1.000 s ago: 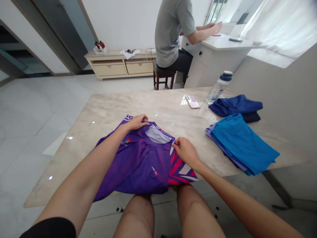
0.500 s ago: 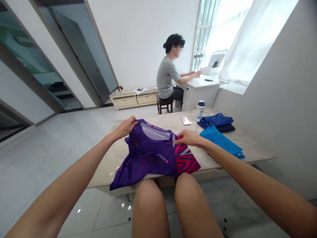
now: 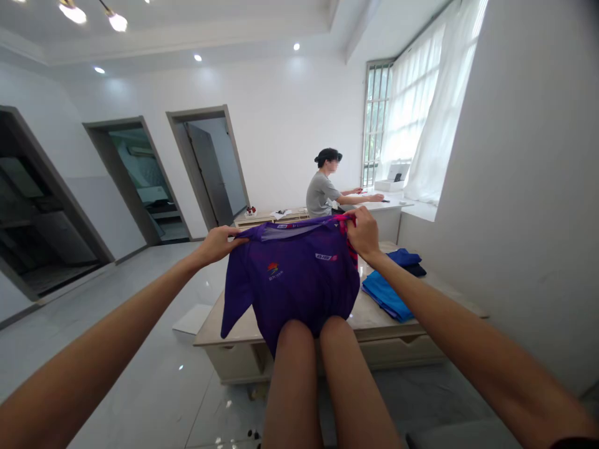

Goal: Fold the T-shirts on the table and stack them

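The left hand (image 3: 218,245) is closed at the fingertips, thumb above, pinching the upper corner of the purple jersey (image 3: 290,280) at the end of the collar. The right hand (image 3: 364,234) is curled into a tight grip on the opposite shoulder, with pink-striped fabric (image 3: 349,240) bunched in the fingers.

Current stage, as judged from the hold: the jersey is raised clear of the table and suspended from two points at shoulder level. Requirement of this hold: both grips must remain at the shoulders, with the collar line kept taut and level.

Orientation: collar up, hem down. The long axis runs roughly vertically, and the chest logo (image 3: 272,269) faces the wearer of the camera. The free sleeve (image 3: 231,312) hangs down and outward at the picture's left. The lower body of the jersey hangs just beyond the person's thighs (image 3: 294,374).

Surroundings: behind the jersey stands a marble-topped table (image 3: 219,330). On it, to the right, lie a folded blue garment (image 3: 382,296) and a navy garment (image 3: 406,260). Well beyond, a seated person (image 3: 321,194) works at a white desk (image 3: 393,206)
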Demonstrator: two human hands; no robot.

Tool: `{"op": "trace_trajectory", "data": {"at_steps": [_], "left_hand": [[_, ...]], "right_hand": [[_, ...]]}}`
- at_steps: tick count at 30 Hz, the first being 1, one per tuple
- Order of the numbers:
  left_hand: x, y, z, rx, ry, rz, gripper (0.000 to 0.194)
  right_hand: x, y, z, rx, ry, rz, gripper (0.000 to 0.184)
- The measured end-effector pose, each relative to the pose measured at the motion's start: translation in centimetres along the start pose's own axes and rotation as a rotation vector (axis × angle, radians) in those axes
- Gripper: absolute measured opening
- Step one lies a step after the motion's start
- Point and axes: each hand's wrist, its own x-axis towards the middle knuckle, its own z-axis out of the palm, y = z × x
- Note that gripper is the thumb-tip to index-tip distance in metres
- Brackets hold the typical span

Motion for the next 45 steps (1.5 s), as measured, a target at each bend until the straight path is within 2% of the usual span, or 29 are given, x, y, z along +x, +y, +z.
{"op": "trace_trajectory", "data": {"at_steps": [5,7,9,13,15,18,20,24,26,30,33,36,39,42,45], "left_hand": [[-3.3,0.3,-0.3,-0.253,0.118,-0.161,0.064],[-5.1,0.0,0.6,-0.282,0.112,-0.212,0.062],[-6.9,-0.6,1.9,-0.229,0.024,-0.207,0.057],[-9.4,-2.8,4.7,-0.201,-0.273,-0.188,0.047],[-9.5,-3.9,5.4,-0.221,-0.307,-0.197,0.043],[-9.7,-5.1,6.5,-0.154,-0.126,-0.155,0.038],[-10.9,-5.5,8.0,-0.135,-0.005,-0.157,0.037],[-15.4,-5.8,12.9,-0.186,0.043,-0.276,0.038],[-17.3,-5.8,14.9,-0.171,0.097,-0.314,0.035],[-19.2,-6.1,17.4,-0.053,0.238,-0.309,0.030],[-20.2,-7.3,19.7,0.090,0.274,-0.207,0.029],[-21.1,-9.3,22.5,0.172,0.275,-0.162,0.026],[-20.2,-11.6,24.6,0.197,0.255,-0.246,0.027],[-17.2,-14.4,26.4,0.245,0.171,-0.395,0.033],[-13.7,-17.1,29.3,0.322,-0.022,-0.505,0.038]], "right_hand": [[-1.0,0.2,0.3,0.094,0.135,0.035,0.014],[-1.7,1.0,0.1,0.080,0.109,0.059,0.017],[-2.9,2.3,-0.3,0.028,0.014,0.065,0.020],[-4.8,6.0,-1.3,-0.121,-0.146,0.006,0.020],[-5.2,7.6,-1.7,-0.156,-0.163,-0.058,0.024],[-7.1,8.8,-1.8,-0.119,-0.074,-0.100,0.030],[-10.1,9.1,-1.5,-0.066,0.017,-0.085,0.033],[-17.9,9.4,-0.6,-0.004,0.080,-0.012,0.040],[-20.4,9.5,-0.3,-0.021,0.136,0.063,0.041],[-22.3,10.2,0.1,-0.078,0.239,0.174,0.046],[-23.7,11.9,0.9,-0.159,0.165,0.187,0.053],[-24.9,14.5,2.5,-0.221,0.019,0.159,0.057],[-24.2,16.9,5.6,-0.227,-0.051,0.157,0.057],[-22.4,19.3,10.2,-0.256,-0.141,0.195,0.057],[-22.0,22.0,15.5,-0.361,-0.387,0.284,0.050]]}}
